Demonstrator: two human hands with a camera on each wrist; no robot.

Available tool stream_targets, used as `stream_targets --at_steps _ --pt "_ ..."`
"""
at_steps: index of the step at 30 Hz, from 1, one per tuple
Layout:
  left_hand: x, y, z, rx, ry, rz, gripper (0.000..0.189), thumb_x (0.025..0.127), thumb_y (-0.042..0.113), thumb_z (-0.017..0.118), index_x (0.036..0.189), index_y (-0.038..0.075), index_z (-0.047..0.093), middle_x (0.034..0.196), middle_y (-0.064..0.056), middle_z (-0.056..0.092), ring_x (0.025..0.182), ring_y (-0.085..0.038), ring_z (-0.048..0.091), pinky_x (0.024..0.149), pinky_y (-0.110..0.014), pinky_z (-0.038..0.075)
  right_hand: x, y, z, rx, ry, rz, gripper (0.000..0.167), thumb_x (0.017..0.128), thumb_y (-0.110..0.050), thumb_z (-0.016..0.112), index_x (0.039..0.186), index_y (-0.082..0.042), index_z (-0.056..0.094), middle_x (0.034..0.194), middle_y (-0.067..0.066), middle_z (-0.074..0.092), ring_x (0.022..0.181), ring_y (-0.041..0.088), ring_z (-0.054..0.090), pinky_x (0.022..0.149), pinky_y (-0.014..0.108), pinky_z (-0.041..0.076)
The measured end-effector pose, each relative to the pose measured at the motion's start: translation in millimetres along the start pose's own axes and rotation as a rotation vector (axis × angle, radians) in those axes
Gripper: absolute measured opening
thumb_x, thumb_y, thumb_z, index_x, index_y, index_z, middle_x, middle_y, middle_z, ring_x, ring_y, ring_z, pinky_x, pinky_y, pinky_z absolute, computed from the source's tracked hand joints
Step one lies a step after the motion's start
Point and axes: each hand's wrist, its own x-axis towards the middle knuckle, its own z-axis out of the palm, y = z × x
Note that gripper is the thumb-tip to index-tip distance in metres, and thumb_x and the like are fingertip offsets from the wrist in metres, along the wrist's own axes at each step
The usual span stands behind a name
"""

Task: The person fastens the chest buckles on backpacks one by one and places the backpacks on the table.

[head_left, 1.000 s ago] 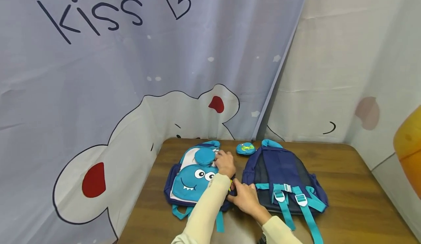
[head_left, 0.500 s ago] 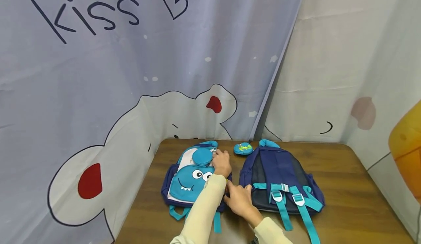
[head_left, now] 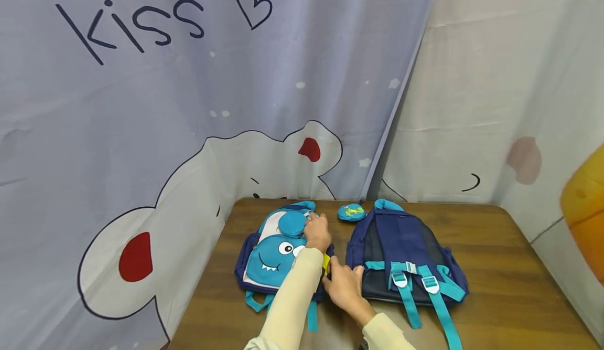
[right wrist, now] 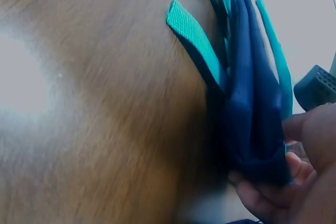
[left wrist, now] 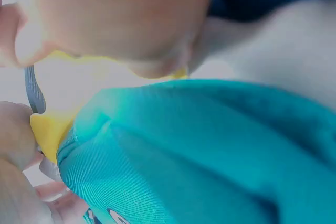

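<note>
A small blue backpack [head_left: 269, 263] with a toothy cartoon face lies face up on the table, a round teal pouch [head_left: 292, 224] near its top. My left hand [head_left: 318, 232] grips its upper right edge with curled fingers, just beside the pouch. Lower down, my right hand [head_left: 345, 287] holds the bag's right side. In the right wrist view, my thumb and fingers wrap the navy side panel [right wrist: 252, 129]. A yellow piece [head_left: 325, 264] shows at the bag's edge between my hands. Close up in the left wrist view are teal fabric [left wrist: 173, 140] and blurred fingers.
To the right, a larger navy backpack [head_left: 408, 250] lies with its straps up, close to my right hand. Behind, a small round teal pouch [head_left: 351, 212] with a yellow-green figure sits on the wooden table [head_left: 509, 266]. A printed curtain [head_left: 264, 87] hangs along the back.
Both hands keep nearly the same places on the bag. The yellow piece, hidden half a second ago, shows again between them. The head view has shifted slightly.
</note>
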Motion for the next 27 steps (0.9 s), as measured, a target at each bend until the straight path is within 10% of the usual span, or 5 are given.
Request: stream_targets --at_steps 27 --pt "-4.6 -23.4 -70.2 -0.443 0.013 -0.013 0.037 0.087 0.01 0.075 0.124 0.012 0.075 0.123 -0.016 0.068 0.109 -0.037 0.069 0.092 -0.052 0.059 -5.3 -20.5 -29.6 0.124 0.356 -0.193 0.035 0.077 -0.013 0.089 0.1 -0.015 0.062 0.067 0.001 0.065 0.064 0.019 0.063 0.076 0.039 0.032"
